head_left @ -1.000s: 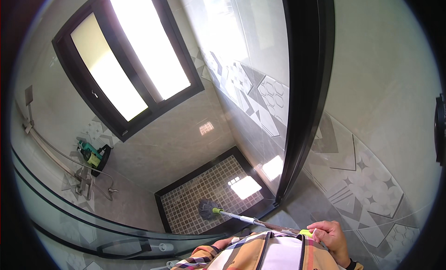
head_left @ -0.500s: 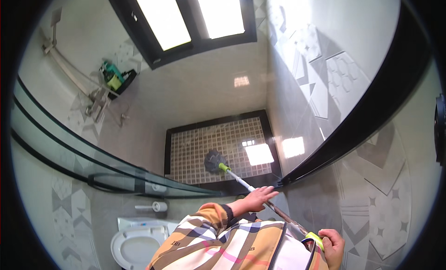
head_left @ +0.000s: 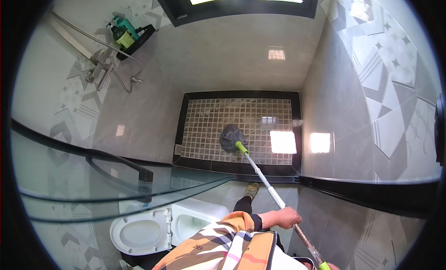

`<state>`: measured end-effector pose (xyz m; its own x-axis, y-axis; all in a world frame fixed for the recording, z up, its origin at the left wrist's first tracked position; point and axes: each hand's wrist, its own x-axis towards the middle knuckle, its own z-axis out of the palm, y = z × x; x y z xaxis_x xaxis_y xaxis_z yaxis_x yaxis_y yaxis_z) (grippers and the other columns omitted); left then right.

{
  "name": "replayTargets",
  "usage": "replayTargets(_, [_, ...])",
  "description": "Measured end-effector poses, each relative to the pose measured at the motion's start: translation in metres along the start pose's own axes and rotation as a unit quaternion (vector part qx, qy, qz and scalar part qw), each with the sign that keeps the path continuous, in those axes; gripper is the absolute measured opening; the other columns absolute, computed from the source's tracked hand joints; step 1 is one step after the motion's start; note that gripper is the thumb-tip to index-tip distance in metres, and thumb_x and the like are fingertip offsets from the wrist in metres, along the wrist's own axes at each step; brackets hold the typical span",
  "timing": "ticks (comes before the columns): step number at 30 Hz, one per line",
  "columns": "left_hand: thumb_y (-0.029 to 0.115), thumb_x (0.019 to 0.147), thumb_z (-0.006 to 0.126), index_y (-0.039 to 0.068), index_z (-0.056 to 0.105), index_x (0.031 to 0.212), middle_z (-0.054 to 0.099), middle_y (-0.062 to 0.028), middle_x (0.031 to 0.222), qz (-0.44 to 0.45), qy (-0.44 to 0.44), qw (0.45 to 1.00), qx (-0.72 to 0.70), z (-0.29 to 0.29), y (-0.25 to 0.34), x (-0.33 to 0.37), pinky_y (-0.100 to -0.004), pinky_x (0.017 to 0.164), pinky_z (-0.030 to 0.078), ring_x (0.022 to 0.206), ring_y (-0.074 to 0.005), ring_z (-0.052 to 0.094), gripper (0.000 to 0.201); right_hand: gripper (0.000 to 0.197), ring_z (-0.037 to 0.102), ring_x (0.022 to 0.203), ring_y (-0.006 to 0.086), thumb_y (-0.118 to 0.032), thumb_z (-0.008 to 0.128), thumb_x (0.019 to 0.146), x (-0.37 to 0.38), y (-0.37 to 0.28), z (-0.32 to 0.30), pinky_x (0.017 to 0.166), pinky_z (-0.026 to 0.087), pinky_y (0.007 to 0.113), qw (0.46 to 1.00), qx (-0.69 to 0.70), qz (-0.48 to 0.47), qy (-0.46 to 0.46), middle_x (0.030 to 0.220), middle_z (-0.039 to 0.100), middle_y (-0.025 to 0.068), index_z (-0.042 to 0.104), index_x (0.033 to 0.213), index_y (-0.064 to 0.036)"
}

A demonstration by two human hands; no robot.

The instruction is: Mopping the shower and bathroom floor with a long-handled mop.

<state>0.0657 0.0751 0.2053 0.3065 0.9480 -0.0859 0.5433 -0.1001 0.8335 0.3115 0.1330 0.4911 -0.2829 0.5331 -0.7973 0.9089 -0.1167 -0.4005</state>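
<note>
A mop with a grey string head [head_left: 231, 138] rests on the small-tiled shower floor [head_left: 204, 113]. Its pale pole [head_left: 265, 181] slants down toward me from a green collar [head_left: 242, 148]. My left hand [head_left: 288, 217] is closed round the pole, just above its brownish worn section. At the lower edge, only a sliver of my right hand [head_left: 332, 266] shows beside the green end grip [head_left: 324, 266]; the rest is cut off.
Glass door panels [head_left: 158, 177] with a black handle [head_left: 123, 163] stand at the left, above a white toilet [head_left: 139, 233]. A black raised curb [head_left: 232, 168] edges the tiles. Bottles [head_left: 123, 31] fill a corner shelf beside the shower hose [head_left: 123, 82]. My shoe [head_left: 251, 190] is near the curb.
My left hand, spread flat over the pole before, is now closed round it. The mop head sits farther from the near curb. The view has shifted, leaving my right hand mostly out of frame.
</note>
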Motion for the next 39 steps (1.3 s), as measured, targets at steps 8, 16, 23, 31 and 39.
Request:
replayTargets(8, [0.013,0.056,0.062,0.014,0.059,0.065,0.061,-0.0059,0.065,-0.091,0.121,0.981,0.119,-0.109,-0.137,-0.038,-0.0435,0.066,0.044,0.072,-0.0297,0.061,0.010,0.032,0.065,0.068,0.0244,-0.013,0.064,0.071,0.131,-0.113,0.057,0.066,0.048,0.031,0.949,-0.126,-0.282,0.061,0.075,0.064,0.0146,0.062,0.100,0.0000])
replayTargets(16, [0.020,0.077,0.057,0.019,0.058,0.097,0.050,-0.0096,0.110,-0.504,0.285,0.730,0.364,-0.217,-0.287,-0.162,-0.0529,0.091,0.034,0.109,-0.0306,0.044,0.020,0.054,0.055,0.048,0.0165,-0.016,0.060,0.077,0.291,-0.268,0.189,0.044,0.045,0.032,0.938,0.090,-0.160,-0.293,0.079,0.061,0.0102,0.043,0.128,-0.0101])
replayTargets(23, [0.019,0.071,0.067,0.021,0.059,0.103,0.041,-0.0115,0.128,-0.555,0.348,0.720,0.230,-0.250,-0.332,-0.146,-0.0551,0.099,0.027,0.124,-0.0350,0.032,0.033,0.051,0.035,0.042,0.0038,-0.009,0.052,0.079,0.331,-0.299,0.191,0.036,0.027,0.020,0.909,0.287,-0.103,-0.286,0.070,0.052,-0.0001,0.044,0.129,-0.0139])
replayTargets(31, [0.019,0.079,0.059,0.024,0.061,0.106,0.033,-0.0171,0.138,-0.458,0.234,0.818,0.259,-0.230,-0.314,-0.050,-0.0580,0.101,0.021,0.130,-0.0374,0.026,0.028,0.029,0.028,0.040,0.0020,-0.009,0.049,0.084,0.305,-0.238,0.130,0.034,0.020,0.018,0.884,0.399,-0.021,-0.244,0.074,0.051,0.0013,0.052,0.112,-0.0134])
replayTargets(39, [0.017,0.074,0.060,0.021,0.064,0.101,0.044,-0.0168,0.128,-0.300,0.167,0.910,0.233,-0.159,-0.211,0.057,-0.0591,0.098,0.026,0.125,-0.0397,0.033,0.028,0.024,0.028,0.040,0.0017,-0.012,0.050,0.083,0.215,-0.129,0.062,0.034,0.020,0.016,0.882,0.456,0.016,-0.120,0.074,0.052,0.0051,0.048,0.107,-0.0124])
